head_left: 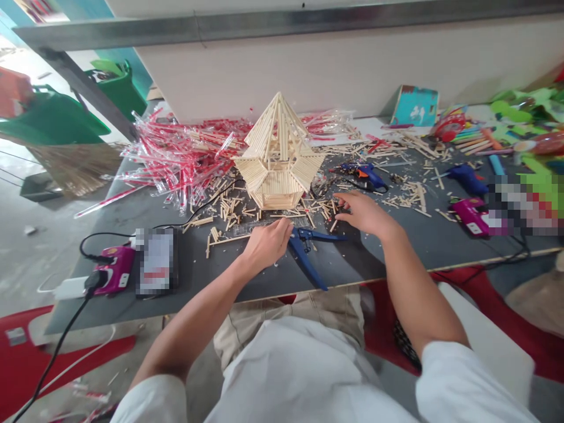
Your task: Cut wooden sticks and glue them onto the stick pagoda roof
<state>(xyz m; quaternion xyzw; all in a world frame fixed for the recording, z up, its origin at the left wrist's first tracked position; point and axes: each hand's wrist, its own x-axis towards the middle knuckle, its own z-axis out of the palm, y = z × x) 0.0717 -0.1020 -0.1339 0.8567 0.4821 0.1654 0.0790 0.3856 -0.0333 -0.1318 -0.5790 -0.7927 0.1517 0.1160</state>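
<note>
My left hand [268, 242] is closed near the table's front, its fingertips pressed together beside the head of a blue-handled hand cutter [308, 262]. Whatever those fingers hold, if anything, is hidden. Over loose short sticks [325, 212] to the right, my right hand [365, 214] hovers or rests with thumb and fingers apart and nothing visible between them. Beyond both hands stands a lantern-like model [282, 161] built from thin wooden sticks, with a pointed roof. A clear ruler [247, 228] lies partly behind my left hand.
Red-and-clear plastic wrappers [176, 153] heap at the back left. A blue glue gun [370, 175] lies right of the model, and another glue gun [469, 178] farther right. Purple power strips [117, 269] with cords and a phone-like device [157, 261] sit on the dark table [198, 294].
</note>
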